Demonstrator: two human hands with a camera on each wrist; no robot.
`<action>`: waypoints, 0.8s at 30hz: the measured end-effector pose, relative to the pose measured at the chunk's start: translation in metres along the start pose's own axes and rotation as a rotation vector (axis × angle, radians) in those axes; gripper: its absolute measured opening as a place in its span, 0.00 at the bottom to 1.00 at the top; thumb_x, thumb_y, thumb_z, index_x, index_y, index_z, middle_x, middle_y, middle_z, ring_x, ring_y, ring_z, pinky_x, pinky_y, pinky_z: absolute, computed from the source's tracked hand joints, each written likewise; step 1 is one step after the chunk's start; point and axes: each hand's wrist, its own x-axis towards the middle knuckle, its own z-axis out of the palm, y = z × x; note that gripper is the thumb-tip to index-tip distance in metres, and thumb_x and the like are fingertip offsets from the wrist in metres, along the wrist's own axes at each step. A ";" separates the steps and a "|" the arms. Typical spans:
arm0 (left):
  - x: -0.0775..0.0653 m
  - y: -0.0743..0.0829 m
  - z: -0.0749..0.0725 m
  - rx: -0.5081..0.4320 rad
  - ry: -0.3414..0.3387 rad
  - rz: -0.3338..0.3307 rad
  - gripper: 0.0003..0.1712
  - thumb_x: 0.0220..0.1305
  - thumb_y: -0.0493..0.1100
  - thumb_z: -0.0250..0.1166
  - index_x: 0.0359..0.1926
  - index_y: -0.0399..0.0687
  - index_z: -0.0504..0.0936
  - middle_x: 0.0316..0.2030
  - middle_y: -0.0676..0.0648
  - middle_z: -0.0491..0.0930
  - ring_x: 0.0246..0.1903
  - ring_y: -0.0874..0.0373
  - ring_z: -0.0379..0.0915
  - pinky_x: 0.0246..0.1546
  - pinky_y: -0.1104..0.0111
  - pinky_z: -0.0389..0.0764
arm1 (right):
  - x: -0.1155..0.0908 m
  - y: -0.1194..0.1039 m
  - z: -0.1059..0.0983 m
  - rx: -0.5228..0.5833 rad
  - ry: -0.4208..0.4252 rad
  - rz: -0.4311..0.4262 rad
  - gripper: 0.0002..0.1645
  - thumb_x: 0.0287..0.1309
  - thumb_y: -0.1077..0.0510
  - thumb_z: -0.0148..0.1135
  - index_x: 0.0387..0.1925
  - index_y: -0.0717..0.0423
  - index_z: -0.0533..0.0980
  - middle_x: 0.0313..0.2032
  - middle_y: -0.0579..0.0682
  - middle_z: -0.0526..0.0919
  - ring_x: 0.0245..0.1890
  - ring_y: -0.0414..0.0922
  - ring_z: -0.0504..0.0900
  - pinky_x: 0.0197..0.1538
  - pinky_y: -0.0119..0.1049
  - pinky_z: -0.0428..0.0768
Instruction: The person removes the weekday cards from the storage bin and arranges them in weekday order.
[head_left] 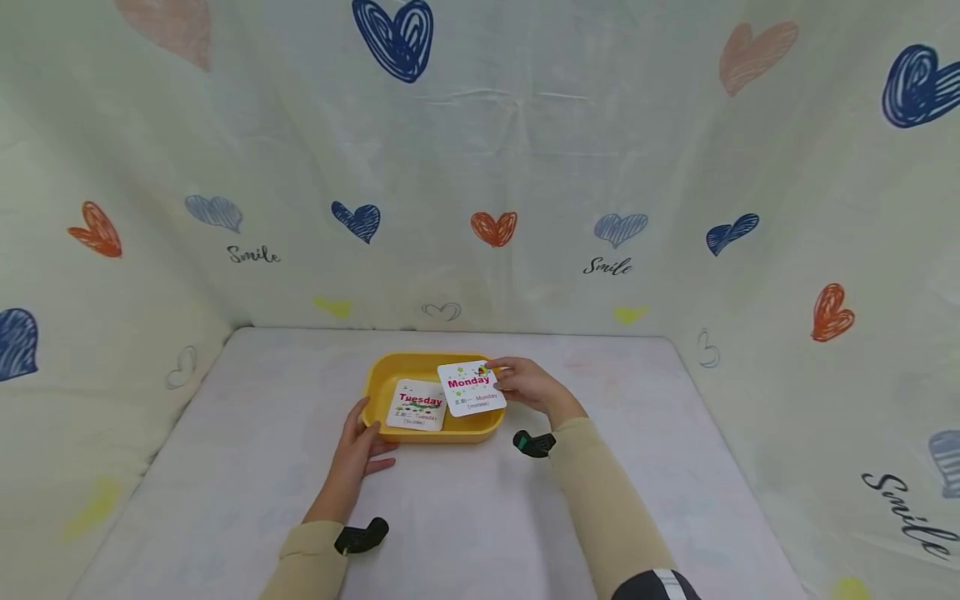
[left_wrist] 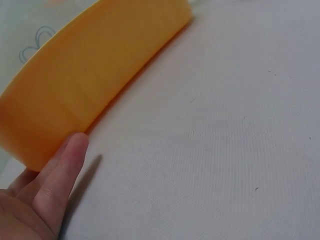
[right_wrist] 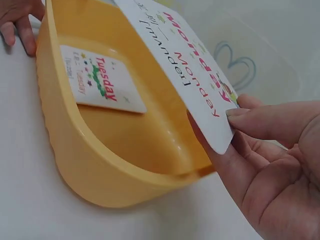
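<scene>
A yellow plastic tray (head_left: 480, 435) rests on the table. Inside it lies a white square card printed "Tuesday" (head_left: 417, 405). My right hand (head_left: 534, 387) pinches the right edge of a second card, printed "Monday" (head_left: 471, 387), between thumb and fingers. That card is tilted above the right half of the tray, as the right wrist view shows. At the tray's front left corner, my left hand (head_left: 352, 454) touches the outer wall with fairly straight fingers. In the left wrist view its fingers (left_wrist: 60, 175) lie along the yellow wall, some partly hidden.
A white cloth covers the table (head_left: 450, 517). Behind and on both sides hangs a pale curtain (head_left: 540, 167) printed with hearts and "Smile". Dark devices are strapped at the left wrist (head_left: 362, 536) and the right wrist (head_left: 534, 443).
</scene>
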 end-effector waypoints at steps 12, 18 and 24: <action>0.002 -0.002 0.025 0.025 -0.027 -0.008 0.34 0.74 0.48 0.51 0.75 0.70 0.49 0.65 0.37 0.60 0.42 0.49 0.81 0.39 0.60 0.85 | -0.005 0.013 -0.040 0.043 0.142 -0.023 0.32 0.59 0.75 0.57 0.64 0.57 0.70 0.52 0.58 0.75 0.44 0.51 0.79 0.45 0.38 0.83; 0.004 -0.005 0.033 0.029 -0.044 0.008 0.35 0.73 0.51 0.52 0.75 0.73 0.49 0.69 0.38 0.56 0.43 0.49 0.81 0.39 0.59 0.85 | -0.008 0.015 -0.061 0.065 0.243 -0.021 0.33 0.60 0.74 0.59 0.66 0.54 0.68 0.53 0.58 0.75 0.47 0.52 0.78 0.48 0.39 0.82; 0.005 -0.006 0.033 0.050 -0.089 0.042 0.32 0.75 0.47 0.49 0.74 0.72 0.49 0.70 0.42 0.58 0.44 0.47 0.81 0.39 0.58 0.85 | -0.010 0.020 -0.082 0.082 0.311 -0.032 0.34 0.60 0.72 0.60 0.67 0.54 0.67 0.55 0.59 0.74 0.48 0.53 0.77 0.49 0.39 0.82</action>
